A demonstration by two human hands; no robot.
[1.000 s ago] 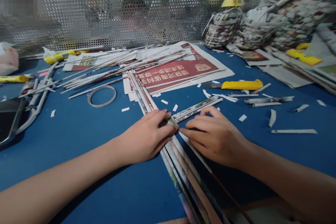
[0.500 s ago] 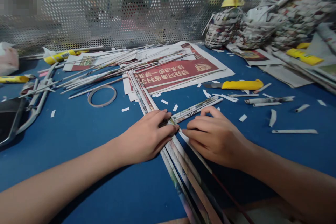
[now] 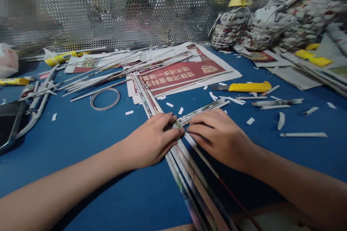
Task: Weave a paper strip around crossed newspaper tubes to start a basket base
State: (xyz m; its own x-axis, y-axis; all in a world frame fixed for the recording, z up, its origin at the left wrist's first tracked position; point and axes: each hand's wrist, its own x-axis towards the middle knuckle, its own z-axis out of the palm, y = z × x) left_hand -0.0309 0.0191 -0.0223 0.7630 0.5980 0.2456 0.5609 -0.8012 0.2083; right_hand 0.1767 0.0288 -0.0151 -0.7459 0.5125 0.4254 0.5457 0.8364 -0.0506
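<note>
A bundle of long rolled newspaper tubes (image 3: 187, 173) runs diagonally across the blue table (image 3: 81, 144), from the red-printed sheet to the near edge. A second set of short tubes (image 3: 206, 109) crosses it towards the right. My left hand (image 3: 151, 140) lies on the crossing from the left, fingers curled and pressing the tubes down. My right hand (image 3: 217, 135) meets it from the right, its fingertips pinched on the crossing tubes right beside the left thumb.
A yellow-handled knife (image 3: 244, 87) lies behind my right hand among paper scraps. A tape ring (image 3: 105, 98), loose thin tubes (image 3: 103, 74) and a red newspaper (image 3: 179, 74) lie further back. Woven paper baskets (image 3: 252, 29) stand at the back right, glue tubes (image 3: 58, 59) at the left.
My right hand has slid a little to the left and up, closing onto the crossing tubes. The left hand has stayed in place.
</note>
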